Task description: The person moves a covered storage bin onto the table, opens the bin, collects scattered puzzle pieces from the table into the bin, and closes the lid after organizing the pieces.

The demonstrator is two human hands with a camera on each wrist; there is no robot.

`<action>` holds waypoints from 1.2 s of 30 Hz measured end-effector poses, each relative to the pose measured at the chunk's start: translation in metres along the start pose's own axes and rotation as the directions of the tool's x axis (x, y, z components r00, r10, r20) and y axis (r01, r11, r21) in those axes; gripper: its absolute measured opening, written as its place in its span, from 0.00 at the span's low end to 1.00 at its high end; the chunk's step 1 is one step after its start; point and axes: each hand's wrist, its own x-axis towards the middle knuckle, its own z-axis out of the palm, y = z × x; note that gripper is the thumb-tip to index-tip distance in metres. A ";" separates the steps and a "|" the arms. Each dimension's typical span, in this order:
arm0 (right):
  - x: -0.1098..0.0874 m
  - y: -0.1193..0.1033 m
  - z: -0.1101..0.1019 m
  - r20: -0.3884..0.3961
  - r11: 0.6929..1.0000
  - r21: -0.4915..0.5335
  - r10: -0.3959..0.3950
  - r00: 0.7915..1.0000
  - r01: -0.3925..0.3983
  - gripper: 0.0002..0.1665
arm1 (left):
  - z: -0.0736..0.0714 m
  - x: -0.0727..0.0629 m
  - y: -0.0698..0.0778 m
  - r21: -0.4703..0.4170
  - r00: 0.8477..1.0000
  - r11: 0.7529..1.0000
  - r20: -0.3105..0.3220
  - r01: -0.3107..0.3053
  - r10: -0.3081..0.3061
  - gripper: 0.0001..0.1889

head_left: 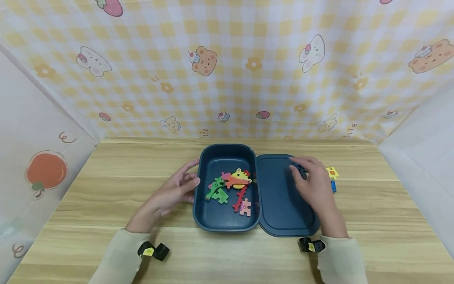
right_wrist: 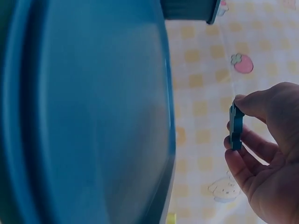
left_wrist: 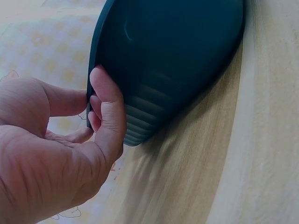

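Observation:
A dark blue plastic box stands on the table with several puzzle pieces inside. Among them are a yellow animal-head piece, a green piece, a red piece and a pink piece. My left hand grips the box's left wall by the rim, the fingers bent against it in the left wrist view. Above the matching lid, my right hand pinches a dark bluish puzzle piece between thumb and fingertips. In the head view the hand partly hides that piece.
The lid lies flat against the box's right side. Beyond the right hand are a yellow puzzle piece and a blue piece, partly covered by the hand. A checked cloth hangs behind the wooden table.

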 end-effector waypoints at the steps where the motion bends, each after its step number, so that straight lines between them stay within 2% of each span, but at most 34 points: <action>1: 0.000 -0.002 0.001 0.007 1.000 0.010 0.004 1.000 -0.004 0.16 | 0.000 0.000 0.000 -0.001 1.000 1.000 0.000 0.000 0.000 0.35; 16: 0.013 -0.040 0.025 0.091 0.994 0.108 0.014 0.996 -0.024 0.11 | -0.001 -0.001 0.001 0.014 1.000 1.000 0.000 0.006 -0.006 0.35; 24: 0.020 -0.049 0.034 0.106 0.996 0.088 0.018 0.994 -0.027 0.12 | -0.001 -0.002 0.001 0.018 1.000 1.000 -0.013 0.005 -0.005 0.34; 29: 0.020 -0.051 0.038 0.121 0.996 0.092 0.003 0.993 -0.014 0.10 | 0.000 -0.002 -0.001 0.011 1.000 1.000 0.001 0.001 -0.001 0.35; 36: 0.017 -0.060 0.050 0.187 0.997 0.079 -0.026 0.982 0.011 0.10 | 0.000 0.000 -0.001 0.004 1.000 1.000 0.001 -0.003 0.003 0.34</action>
